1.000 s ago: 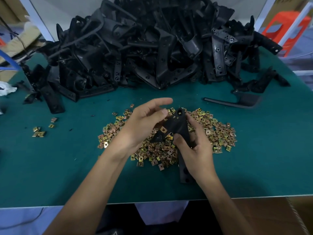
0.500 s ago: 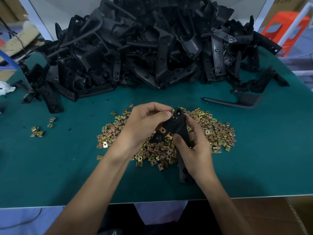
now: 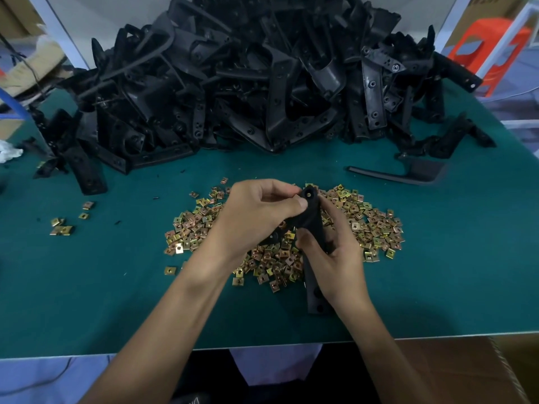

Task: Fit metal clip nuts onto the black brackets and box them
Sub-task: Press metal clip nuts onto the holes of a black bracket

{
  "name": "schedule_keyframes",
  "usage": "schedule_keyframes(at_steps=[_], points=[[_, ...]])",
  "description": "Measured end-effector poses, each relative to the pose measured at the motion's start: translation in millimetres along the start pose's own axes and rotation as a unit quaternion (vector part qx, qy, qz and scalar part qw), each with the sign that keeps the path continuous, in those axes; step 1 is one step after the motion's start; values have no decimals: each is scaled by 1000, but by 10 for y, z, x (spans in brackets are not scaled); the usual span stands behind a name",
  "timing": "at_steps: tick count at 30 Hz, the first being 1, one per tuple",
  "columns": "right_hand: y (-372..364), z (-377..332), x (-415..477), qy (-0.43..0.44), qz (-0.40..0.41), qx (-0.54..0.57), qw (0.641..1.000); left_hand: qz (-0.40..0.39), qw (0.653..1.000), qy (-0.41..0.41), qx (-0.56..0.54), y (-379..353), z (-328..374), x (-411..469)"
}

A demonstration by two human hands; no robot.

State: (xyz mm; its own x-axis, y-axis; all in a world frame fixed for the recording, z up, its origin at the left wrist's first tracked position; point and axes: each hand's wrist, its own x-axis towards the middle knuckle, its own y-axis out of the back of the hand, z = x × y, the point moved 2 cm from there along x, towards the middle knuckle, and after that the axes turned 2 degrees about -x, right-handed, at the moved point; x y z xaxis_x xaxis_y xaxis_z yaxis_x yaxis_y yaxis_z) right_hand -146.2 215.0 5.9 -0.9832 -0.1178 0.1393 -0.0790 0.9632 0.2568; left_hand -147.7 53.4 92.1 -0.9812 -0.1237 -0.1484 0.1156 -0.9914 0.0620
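I can't tell if my left hand (image 3: 256, 211) pinches a clip nut; its fingers hide that spot on the bracket (image 3: 312, 224). My right hand (image 3: 335, 258) covers the bracket's middle. The big bracket pile (image 3: 262, 83) runs off the top edge.

left hand (image 3: 256, 217), right hand (image 3: 335, 258) bare; forearms (image 3: 163, 325) bare; black garment (image 3: 210, 371) at lap

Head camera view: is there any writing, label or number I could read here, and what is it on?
None can be read in full.
Dark garment at the bottom edge: white letters, cut off, unreadable.
Cardboard box top right: dark marks, too blurred.
Bracket held by the left hand and right hand, bracket pile, clip nuts: no marking shows.
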Motion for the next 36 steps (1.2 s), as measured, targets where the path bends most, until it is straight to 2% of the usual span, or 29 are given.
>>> schedule_keyframes(at_steps=[3,6,8,13,19,29,32,36], points=[[0,4,2,-5,2,5,1000,12,998,-33,43,-45,-37,-73],[-2,-10,0,-10,3,12,1000,72,986,-79,124,-117,-94,-120],[-3,-6,2,-17,5,13,1000,94,981,-98,138,-153,-105,-132],[10,-20,0,-12,12,9,1000,79,978,-125,150,-167,-102,-157],[11,-65,-18,-1,16,8,1000,106,954,-135,247,-90,-61,-219],[33,-77,-51,7,32,18,999,134,931,-227,254,-209,-45,-296],[113,-106,-101,0,57,50,997,115,927,-250,254,-302,-28,-299],[428,-179,-309,-6,140,92,986,28,924,-289,247,-635,41,-300]])
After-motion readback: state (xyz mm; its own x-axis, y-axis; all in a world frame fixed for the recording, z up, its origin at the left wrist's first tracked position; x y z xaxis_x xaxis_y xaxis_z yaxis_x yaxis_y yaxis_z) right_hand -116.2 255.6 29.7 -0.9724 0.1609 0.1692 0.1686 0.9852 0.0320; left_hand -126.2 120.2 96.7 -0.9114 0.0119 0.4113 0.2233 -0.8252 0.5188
